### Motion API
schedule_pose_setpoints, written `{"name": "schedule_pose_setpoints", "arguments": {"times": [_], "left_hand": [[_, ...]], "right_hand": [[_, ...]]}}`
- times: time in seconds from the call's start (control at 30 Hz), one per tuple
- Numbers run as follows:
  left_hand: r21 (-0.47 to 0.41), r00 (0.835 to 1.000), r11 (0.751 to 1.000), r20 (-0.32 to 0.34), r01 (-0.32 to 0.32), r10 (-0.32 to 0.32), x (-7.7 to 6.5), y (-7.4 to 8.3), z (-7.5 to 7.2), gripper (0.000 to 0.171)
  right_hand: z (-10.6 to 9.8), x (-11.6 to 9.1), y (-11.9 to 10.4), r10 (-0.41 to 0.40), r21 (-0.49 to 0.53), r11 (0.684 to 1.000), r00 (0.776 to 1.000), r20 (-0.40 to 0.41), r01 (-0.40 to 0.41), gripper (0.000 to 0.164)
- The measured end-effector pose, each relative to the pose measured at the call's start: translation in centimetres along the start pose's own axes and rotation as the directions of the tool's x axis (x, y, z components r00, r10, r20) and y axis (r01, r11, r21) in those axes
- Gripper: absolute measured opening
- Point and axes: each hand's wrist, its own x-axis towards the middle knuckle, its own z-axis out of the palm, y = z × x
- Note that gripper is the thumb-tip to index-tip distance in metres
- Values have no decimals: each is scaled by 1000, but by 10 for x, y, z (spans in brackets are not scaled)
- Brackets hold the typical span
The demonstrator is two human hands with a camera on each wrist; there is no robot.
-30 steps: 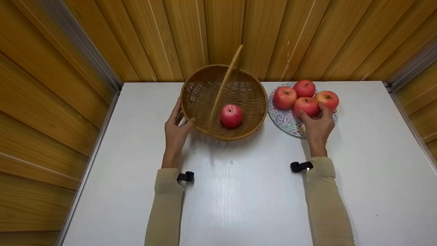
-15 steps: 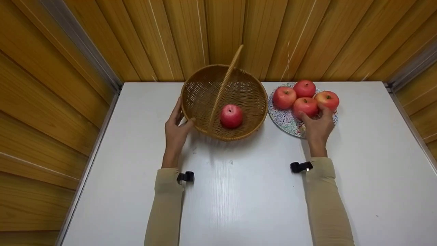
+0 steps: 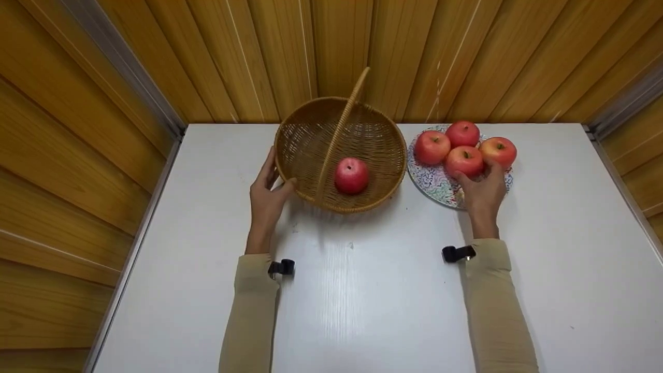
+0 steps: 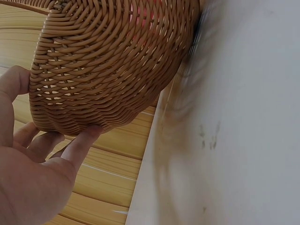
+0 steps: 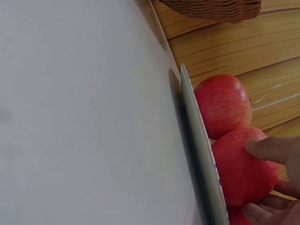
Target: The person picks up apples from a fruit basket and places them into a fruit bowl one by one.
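Note:
My left hand holds the left side of a round wicker basket, its thumb at the rim and its fingers against the outer weave. Inside the basket lies one red apple. To the right, a patterned plate carries several red apples in a cluster. My right hand grips the front apple between thumb and fingers. In the right wrist view that apple sits at the plate's level, beside another apple. Part of its right side is hidden by my fingers.
The basket's arched handle stands up over its opening. Behind the white table rises a wood-panelled wall. The plate stands close beside the basket, near the table's back edge.
The front apple under my right hand has shifted very slightly, and the apple to its right has edged a little rightward. My left hand and the basket hold their place.

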Motion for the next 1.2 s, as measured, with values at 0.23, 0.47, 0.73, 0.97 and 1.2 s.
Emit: {"name": "schedule_pose_setpoints", "arguments": {"times": [0.23, 0.47, 0.73, 0.97, 1.2], "left_hand": [[2, 1000, 1000, -7, 7, -7, 0, 1, 0, 81], [1, 1000, 1000, -8, 19, -19, -1, 6, 1, 81], [6, 998, 998, -13, 60, -60, -8, 34, 6, 80], [6, 999, 999, -10, 45, -45, -8, 33, 6, 79], [-2, 1000, 1000, -6, 28, -28, -5, 25, 5, 80]], "right_hand": [[-6, 0, -7, 29, 16, 999, 1000, 1, -29, 76], [-9, -2, -12, -21, 68, 997, 999, -38, 23, 70], [-12, -9, -21, -69, 101, 992, 997, -33, 72, 74], [-14, -16, -30, -121, 145, 981, 991, -57, 128, 76], [-15, -21, -40, -196, 187, 960, 977, -82, 208, 72]]}}
